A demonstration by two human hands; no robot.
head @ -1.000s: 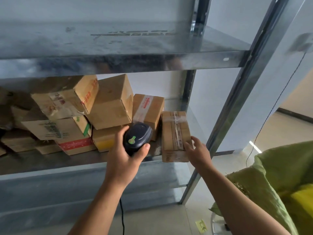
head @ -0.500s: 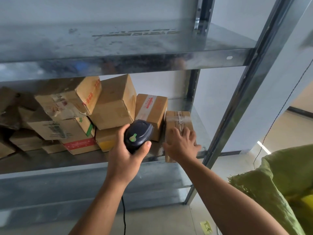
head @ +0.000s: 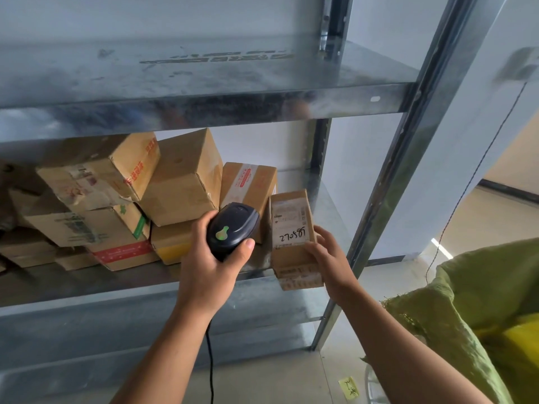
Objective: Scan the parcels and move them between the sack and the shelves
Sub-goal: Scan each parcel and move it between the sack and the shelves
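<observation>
At the centre of the frame, the right hand (head: 326, 258) gripped a small cardboard parcel (head: 293, 237) at the front edge of the metal shelf (head: 87, 282), its white label bearing handwritten digits, upside down, reading roughly "270589". The left hand (head: 210, 263) was closed around a black scanner (head: 232, 228) with a green button, just left of the parcel. Stacked boxes (head: 180, 182) with red printed tape filled the shelf's left. A green sack (head: 478, 310) stood at lower right on a pale floor (head: 291, 380).
</observation>
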